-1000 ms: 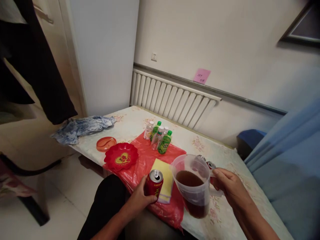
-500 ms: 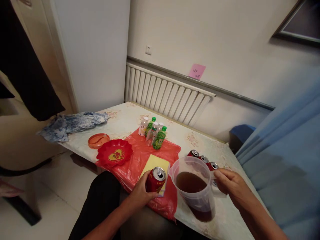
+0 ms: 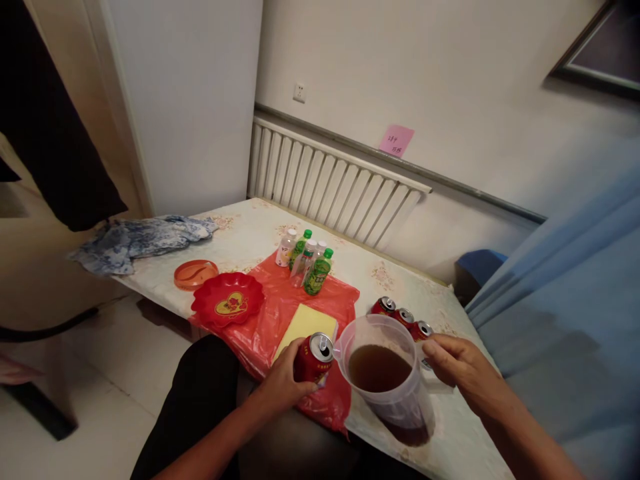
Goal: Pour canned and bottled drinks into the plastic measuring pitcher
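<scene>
My left hand (image 3: 285, 381) is wrapped round an open red drink can (image 3: 314, 363), held above a folded yellow cloth (image 3: 306, 327). In my right hand (image 3: 457, 363) is the handle of a clear plastic pitcher (image 3: 387, 400) holding brown liquid. The pitcher tilts a little to the left, its spout close beside the can's top. No stream of liquid shows between them. Behind the pitcher stand several more red cans (image 3: 385, 305), the ones in view with opened tops. The pitcher hides part of them.
A red plastic sheet (image 3: 273, 293) covers part of the flowered tablecloth (image 3: 235, 220). On and beside it are several small bottles (image 3: 316, 275), a red scalloped plate (image 3: 205, 303) and an orange lid-like dish (image 3: 193, 275). Blue-white fabric (image 3: 145, 243) lies at the left; a blue curtain (image 3: 565, 287) hangs right.
The pitcher's spout has come nearer to the can, and the pitcher leans slightly more to the left. Both hands keep their hold. The whole view has shifted slightly.
</scene>
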`<action>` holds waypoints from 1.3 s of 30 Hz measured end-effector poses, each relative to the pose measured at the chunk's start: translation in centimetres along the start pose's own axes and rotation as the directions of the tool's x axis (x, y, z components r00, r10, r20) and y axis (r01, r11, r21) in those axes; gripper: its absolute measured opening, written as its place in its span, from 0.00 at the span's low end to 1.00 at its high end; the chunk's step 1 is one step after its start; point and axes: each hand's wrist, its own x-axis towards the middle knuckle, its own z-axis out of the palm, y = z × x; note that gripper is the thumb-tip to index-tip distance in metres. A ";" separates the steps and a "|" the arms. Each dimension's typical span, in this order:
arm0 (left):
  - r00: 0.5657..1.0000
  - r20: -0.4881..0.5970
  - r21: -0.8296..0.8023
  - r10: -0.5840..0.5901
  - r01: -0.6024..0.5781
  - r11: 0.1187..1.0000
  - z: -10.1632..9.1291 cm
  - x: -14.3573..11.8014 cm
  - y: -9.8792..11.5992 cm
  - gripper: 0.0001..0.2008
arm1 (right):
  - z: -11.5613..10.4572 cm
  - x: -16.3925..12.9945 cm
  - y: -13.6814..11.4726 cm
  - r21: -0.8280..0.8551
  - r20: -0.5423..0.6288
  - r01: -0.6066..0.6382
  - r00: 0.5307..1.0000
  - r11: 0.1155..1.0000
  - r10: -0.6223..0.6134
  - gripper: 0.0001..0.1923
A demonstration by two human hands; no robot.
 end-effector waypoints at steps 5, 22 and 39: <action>1.000 0.007 0.010 0.011 -0.011 1.000 -0.1 -0.1 -0.2 0.38 | 0.2 0.1 -0.9 -0.054 0.004 0.001 1.000 0.999 0.000 0.24; 0.999 -0.008 0.067 0.041 -0.040 0.997 0.2 -0.1 -1.2 0.39 | 0.2 0.3 -1.8 -0.104 0.030 -0.016 0.999 0.994 0.019 0.24; 0.999 0.014 0.088 0.033 -0.034 0.996 0.2 -0.2 -1.4 0.38 | 0.2 1.0 -2.3 -0.191 0.075 0.041 0.997 0.981 -0.027 0.24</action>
